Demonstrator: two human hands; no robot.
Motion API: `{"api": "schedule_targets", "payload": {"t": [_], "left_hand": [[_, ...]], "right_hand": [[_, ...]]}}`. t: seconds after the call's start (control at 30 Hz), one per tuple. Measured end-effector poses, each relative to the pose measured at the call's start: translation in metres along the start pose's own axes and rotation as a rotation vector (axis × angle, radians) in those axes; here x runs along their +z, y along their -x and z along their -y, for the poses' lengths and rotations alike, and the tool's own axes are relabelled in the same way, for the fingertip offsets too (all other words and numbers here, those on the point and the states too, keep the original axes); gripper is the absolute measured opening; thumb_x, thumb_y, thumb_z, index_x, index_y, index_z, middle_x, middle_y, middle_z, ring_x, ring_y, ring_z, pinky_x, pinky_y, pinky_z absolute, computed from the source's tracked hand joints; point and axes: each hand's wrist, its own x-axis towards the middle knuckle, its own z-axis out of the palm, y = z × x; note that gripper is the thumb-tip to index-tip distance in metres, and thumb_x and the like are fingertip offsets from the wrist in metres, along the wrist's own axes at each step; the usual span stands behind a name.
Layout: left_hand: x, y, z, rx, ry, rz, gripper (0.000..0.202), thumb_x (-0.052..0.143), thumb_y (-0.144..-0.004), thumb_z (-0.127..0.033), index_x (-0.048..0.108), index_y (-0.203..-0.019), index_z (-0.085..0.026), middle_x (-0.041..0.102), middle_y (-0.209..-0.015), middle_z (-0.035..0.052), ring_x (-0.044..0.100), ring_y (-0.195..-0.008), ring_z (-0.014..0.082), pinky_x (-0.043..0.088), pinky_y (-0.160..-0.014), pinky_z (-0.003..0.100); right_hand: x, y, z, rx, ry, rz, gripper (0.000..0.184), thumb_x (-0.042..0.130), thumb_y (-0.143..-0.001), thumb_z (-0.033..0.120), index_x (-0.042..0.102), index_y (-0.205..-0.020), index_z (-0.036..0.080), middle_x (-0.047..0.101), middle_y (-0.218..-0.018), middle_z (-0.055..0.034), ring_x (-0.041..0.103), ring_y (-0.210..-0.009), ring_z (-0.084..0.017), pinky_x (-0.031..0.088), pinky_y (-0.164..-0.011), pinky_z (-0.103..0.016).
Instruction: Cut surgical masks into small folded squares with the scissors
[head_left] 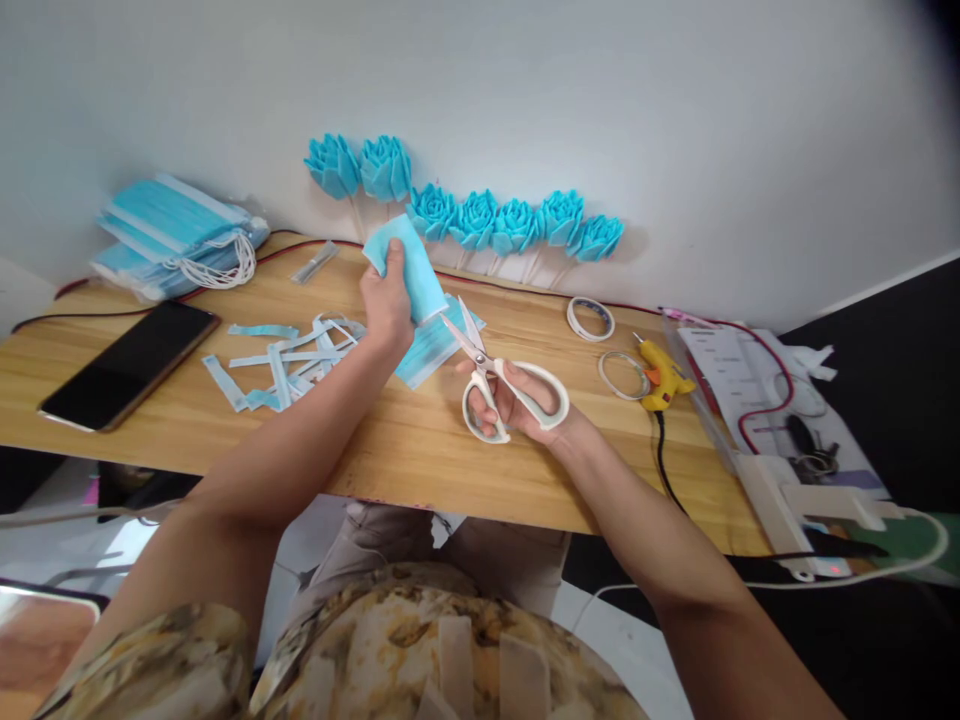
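My left hand (388,300) grips a folded piece of blue face mask fabric (420,272), its thumb pressed on the face of it. In my right hand (517,400) is a pair of white-handled scissors (480,358), fingers through the loops and blades parted. The blade tips point up and left, close to the fabric's lower corner; whether they touch it I cannot tell. Below the held piece, another blue mask piece (431,350) lies on the wooden table (420,455). Cut strips (281,365) lie in a loose heap beside my left forearm.
Blue fabric flowers on sticks (476,220) lean along the wall. A stack of masks (176,235) and a phone (131,365) lie left. At right are a tape roll (591,320), a wire coil (622,377), a yellow glue gun (663,374) and a power strip (784,510).
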Motion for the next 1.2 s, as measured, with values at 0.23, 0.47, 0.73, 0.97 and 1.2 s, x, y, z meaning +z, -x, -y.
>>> {"api": "schedule_targets", "payload": {"t": [0.23, 0.47, 0.73, 0.97, 1.2], "left_hand": [[0.001, 0.007, 0.001, -0.018, -0.032, 0.002, 0.043, 0.079, -0.083, -0.055, 0.055, -0.074, -0.020, 0.044, -0.064, -0.0045, 0.051, -0.060, 0.0102, 0.040, -0.053, 0.021], [0.002, 0.016, 0.007, -0.010, -0.001, 0.054, 0.044, 0.081, -0.079, -0.059, 0.061, -0.078, -0.020, 0.051, -0.065, -0.0038, 0.054, -0.063, 0.0105, 0.044, -0.055, 0.021], [0.004, 0.028, 0.009, 0.003, -0.013, 0.098, 0.032, 0.068, -0.094, -0.044, 0.057, -0.079, -0.019, 0.045, -0.067, -0.0047, 0.042, -0.056, 0.0086, 0.040, -0.055, 0.021], [0.001, 0.029, 0.016, 0.032, -0.071, 0.125, 0.038, 0.069, -0.091, -0.053, 0.056, -0.078, -0.020, 0.042, -0.067, -0.0048, 0.041, -0.058, 0.0094, 0.038, -0.056, 0.022], [0.002, 0.031, 0.013, 0.028, -0.076, 0.126, 0.040, 0.071, -0.090, -0.055, 0.057, -0.076, -0.019, 0.044, -0.066, -0.0043, 0.041, -0.057, 0.0093, 0.038, -0.054, 0.021]], "right_hand": [[0.003, -0.002, 0.001, -0.017, -0.002, -0.006, 0.062, 0.063, -0.088, 0.069, 0.064, -0.121, 0.017, 0.061, -0.069, 0.0010, 0.060, -0.057, -0.014, 0.048, -0.049, -0.025], [0.005, -0.001, 0.002, -0.033, -0.014, -0.002, 0.061, 0.063, -0.088, 0.069, 0.063, -0.121, 0.017, 0.064, -0.073, 0.0000, 0.062, -0.060, -0.014, 0.050, -0.053, -0.027], [0.010, -0.003, 0.000, -0.056, -0.051, -0.059, 0.056, 0.069, -0.085, 0.066, 0.062, -0.115, 0.019, 0.068, -0.079, -0.0020, 0.062, -0.067, -0.015, 0.055, -0.059, -0.030], [0.010, -0.004, 0.000, -0.066, -0.083, -0.134, 0.049, 0.066, -0.088, 0.061, 0.063, -0.112, 0.019, 0.070, -0.084, -0.0033, 0.064, -0.069, -0.015, 0.061, -0.068, -0.034], [0.012, -0.004, 0.002, -0.106, -0.055, -0.102, 0.052, 0.067, -0.087, 0.065, 0.062, -0.111, 0.019, 0.068, -0.076, -0.0003, 0.061, -0.061, -0.014, 0.055, -0.057, -0.029]]}}
